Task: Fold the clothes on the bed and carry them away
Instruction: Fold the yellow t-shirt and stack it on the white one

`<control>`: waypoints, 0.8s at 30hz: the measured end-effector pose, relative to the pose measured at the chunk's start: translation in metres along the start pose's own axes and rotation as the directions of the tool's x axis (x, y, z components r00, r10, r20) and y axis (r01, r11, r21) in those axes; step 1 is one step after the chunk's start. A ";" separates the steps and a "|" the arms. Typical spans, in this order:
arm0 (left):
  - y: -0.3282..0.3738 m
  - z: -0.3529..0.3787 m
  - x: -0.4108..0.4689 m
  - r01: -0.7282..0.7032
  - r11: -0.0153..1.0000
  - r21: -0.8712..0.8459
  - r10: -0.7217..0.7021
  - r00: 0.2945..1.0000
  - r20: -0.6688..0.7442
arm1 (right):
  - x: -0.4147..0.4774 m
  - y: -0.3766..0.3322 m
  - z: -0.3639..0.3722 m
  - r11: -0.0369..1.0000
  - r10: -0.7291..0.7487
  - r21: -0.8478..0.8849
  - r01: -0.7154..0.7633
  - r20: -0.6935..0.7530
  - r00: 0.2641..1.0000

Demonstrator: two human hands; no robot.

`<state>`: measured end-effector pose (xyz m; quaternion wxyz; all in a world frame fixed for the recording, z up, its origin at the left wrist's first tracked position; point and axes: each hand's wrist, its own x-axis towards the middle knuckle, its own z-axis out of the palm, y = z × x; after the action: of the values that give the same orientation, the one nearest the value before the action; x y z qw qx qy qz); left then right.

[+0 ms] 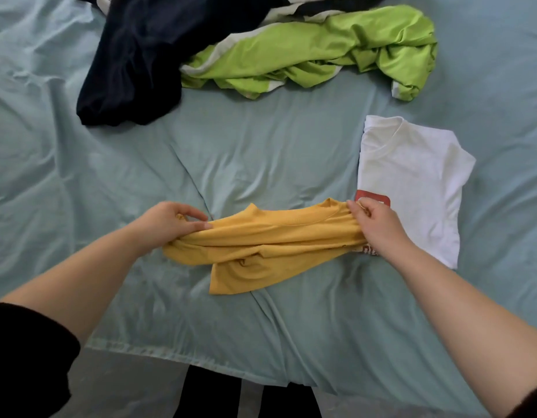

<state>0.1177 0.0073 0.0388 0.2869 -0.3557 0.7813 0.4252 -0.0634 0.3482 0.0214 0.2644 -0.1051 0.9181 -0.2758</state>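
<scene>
A yellow T-shirt [270, 245] is stretched sideways over the pale blue bed sheet [261, 158], collar facing away from me. My left hand [167, 221] pinches its left shoulder end and my right hand [372, 224] grips its right shoulder end. The shirt's lower part hangs bunched and touches the sheet. To the right lies a folded white T-shirt [414, 182] with a red print; the yellow shirt and my right hand overlap its near left corner.
At the back of the bed lie a crumpled lime-green and white garment [321, 52] and a dark navy garment [134, 64]. The bed's near edge [200, 362] runs across the bottom, with my dark trousers just below it.
</scene>
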 end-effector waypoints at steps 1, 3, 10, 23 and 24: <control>0.001 -0.003 0.004 -0.005 0.992 0.124 0.000 0.999 0.036 | 0.005 -0.004 0.001 0.999 -0.014 -0.034 0.015 0.038 0.999; 0.006 -0.007 0.013 -0.024 0.965 0.260 0.015 0.999 0.037 | 0.016 -0.016 0.004 0.993 -0.052 -0.100 0.061 0.086 0.995; 0.046 -0.046 0.036 -0.217 0.974 -0.059 0.150 0.822 -0.550 | 0.066 -0.090 -0.017 0.993 -0.107 0.021 0.114 -0.206 0.973; 0.036 0.063 0.035 0.212 0.905 -0.370 -0.212 0.976 0.041 | -0.016 -0.062 0.078 0.768 0.477 0.312 -0.559 0.304 0.825; 0.038 0.078 0.033 0.177 0.909 -0.377 -0.167 0.984 0.061 | -0.029 -0.059 0.090 0.724 0.464 0.359 -0.589 0.378 0.801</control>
<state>0.0798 0.0794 -0.0051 0.2593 -0.4662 0.6454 0.5467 0.0127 0.2691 0.0037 0.4680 0.1925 0.7738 -0.3810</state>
